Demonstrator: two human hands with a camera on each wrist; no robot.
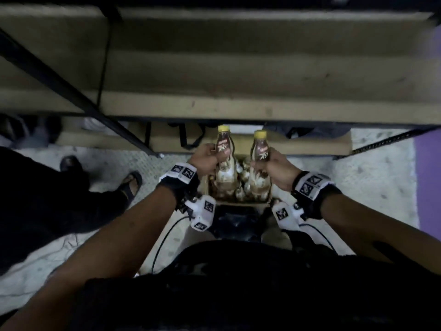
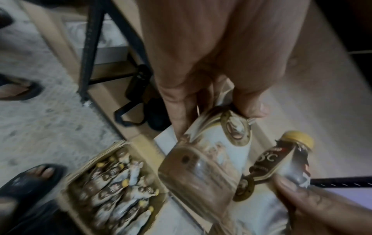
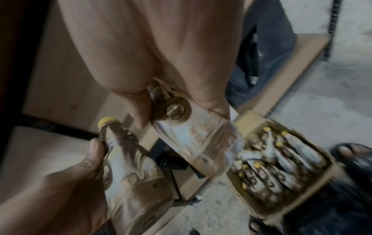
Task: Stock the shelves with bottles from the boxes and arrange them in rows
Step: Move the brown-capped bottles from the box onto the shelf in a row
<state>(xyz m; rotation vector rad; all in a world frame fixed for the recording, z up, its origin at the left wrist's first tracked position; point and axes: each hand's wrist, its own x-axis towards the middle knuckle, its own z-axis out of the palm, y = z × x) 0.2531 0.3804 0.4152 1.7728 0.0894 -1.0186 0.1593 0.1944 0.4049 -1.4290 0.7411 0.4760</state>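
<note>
My left hand [image 1: 207, 156] grips a brown-and-white bottle with a yellow cap [image 1: 223, 149] around its neck, upright above the box. My right hand [image 1: 274, 166] grips a second such bottle [image 1: 260, 149] the same way, a little to the right. Both hang over an open cardboard box [image 1: 268, 199] on the floor, packed with several more bottles [image 1: 241, 185]. In the left wrist view my fingers [image 2: 177, 98] wrap the left bottle [image 2: 211, 152], with the box [image 2: 68, 179] lower left. In the right wrist view the right bottle [image 3: 199, 139] is held near the box [image 3: 330, 167]. Bare wooden shelves [image 1: 238, 106] lie ahead.
A black metal shelf post [image 1: 71, 91] slants at the left. Dark bags with straps [image 1: 186, 137] sit on the lowest board under the shelf. Another person's sandalled feet [image 1: 128, 182] stand at the left, near the box. A purple surface [image 1: 428, 177] borders the right.
</note>
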